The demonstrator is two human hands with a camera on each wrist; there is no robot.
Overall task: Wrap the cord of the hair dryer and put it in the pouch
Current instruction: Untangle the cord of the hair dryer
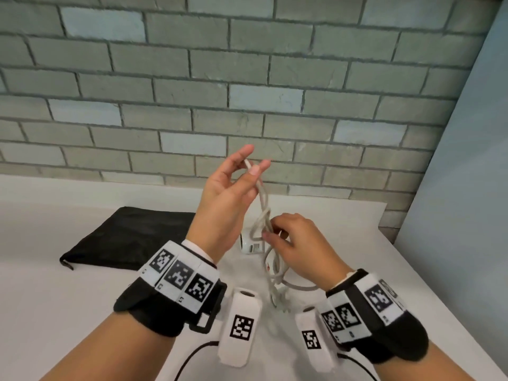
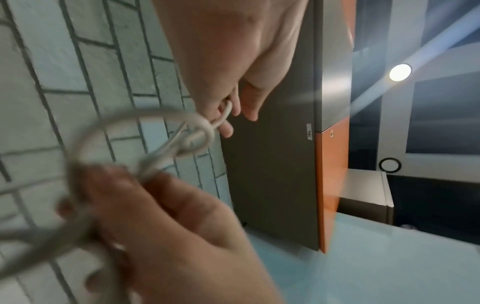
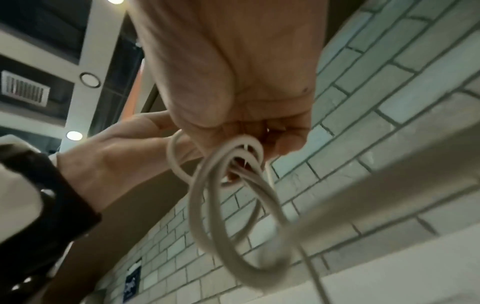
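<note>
The white cord (image 1: 263, 199) runs up from the table between my hands, knotted round itself midway. My left hand (image 1: 251, 164) is raised and pinches the cord's top loop between thumb and fingers, as the left wrist view shows at the cord (image 2: 225, 115). Below it, my right hand (image 1: 268, 235) grips the gathered coils (image 3: 233, 164) with curled fingers (image 3: 288, 142). The white hair dryer (image 1: 250, 245) lies on the table under the hands, mostly hidden. The black pouch (image 1: 123, 237) lies flat to the left.
A grey brick wall (image 1: 247, 78) stands close behind the white table (image 1: 55, 298). The table's right edge (image 1: 428, 281) runs diagonally near my right wrist. Slack cord (image 1: 299, 287) trails on the table in front of the dryer.
</note>
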